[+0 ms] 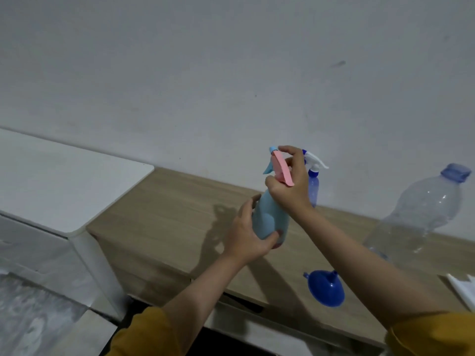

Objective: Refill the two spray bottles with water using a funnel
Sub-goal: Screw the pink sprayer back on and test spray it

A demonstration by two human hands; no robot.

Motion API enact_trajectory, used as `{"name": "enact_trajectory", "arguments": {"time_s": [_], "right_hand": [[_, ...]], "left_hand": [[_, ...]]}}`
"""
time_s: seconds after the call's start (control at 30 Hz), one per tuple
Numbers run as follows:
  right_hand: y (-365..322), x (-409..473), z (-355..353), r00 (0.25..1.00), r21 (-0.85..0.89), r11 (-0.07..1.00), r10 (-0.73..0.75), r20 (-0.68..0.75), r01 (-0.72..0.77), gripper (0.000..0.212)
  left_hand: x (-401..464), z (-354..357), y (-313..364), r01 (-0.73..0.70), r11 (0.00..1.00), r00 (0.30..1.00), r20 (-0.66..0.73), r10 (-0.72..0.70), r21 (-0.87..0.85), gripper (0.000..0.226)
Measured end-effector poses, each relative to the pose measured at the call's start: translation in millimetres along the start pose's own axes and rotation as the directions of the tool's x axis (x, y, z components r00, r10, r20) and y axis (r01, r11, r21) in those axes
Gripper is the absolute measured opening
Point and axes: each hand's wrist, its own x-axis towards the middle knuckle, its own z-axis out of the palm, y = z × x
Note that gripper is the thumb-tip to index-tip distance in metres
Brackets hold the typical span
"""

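Observation:
A light blue spray bottle (270, 219) with a pink spray head (281, 167) is held above the wooden table (167, 206). My left hand (249, 232) grips its body from the left. My right hand (290, 181) is curled round the pink head at the neck. A second spray bottle (314, 187), blue with a white trigger head, stands behind my right hand, partly hidden. A blue funnel (325, 289) lies wide end down near the table's front. A large clear water bottle (421, 214) with a blue cap stands at the right.
A white cabinet (51, 181) adjoins the table on the left, lower floor beyond it. A white wall runs right behind the table. Something white (462, 291) lies at the table's right edge, cut off by the frame.

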Motion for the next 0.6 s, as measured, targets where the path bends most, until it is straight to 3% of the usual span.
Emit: {"name": "enact_trajectory", "arguments": {"time_s": [0.1,0.27,0.43,0.6], "right_hand": [[4,13,3,1.000,0.050,0.999,0.000,-0.023,0.001,0.051],[22,38,-2,0.997,0.073,0.996,0.042,0.068,-0.047,0.034],[49,81,-4,0.968,-0.095,0.988,0.136,0.210,-0.118,0.029],[84,126,3,0.931,-0.173,0.965,0.239,0.276,-0.196,0.032]], "left_hand": [[17,3,4,0.024,0.999,0.999,-0.030,-0.023,0.035,0.087],[48,6,1,0.083,0.985,0.993,-0.093,-0.070,0.154,0.086],[88,25,-17,0.137,0.930,0.991,-0.039,-0.131,0.341,0.089],[137,55,-41,0.187,0.913,0.982,-0.056,-0.179,0.362,0.076]]}}
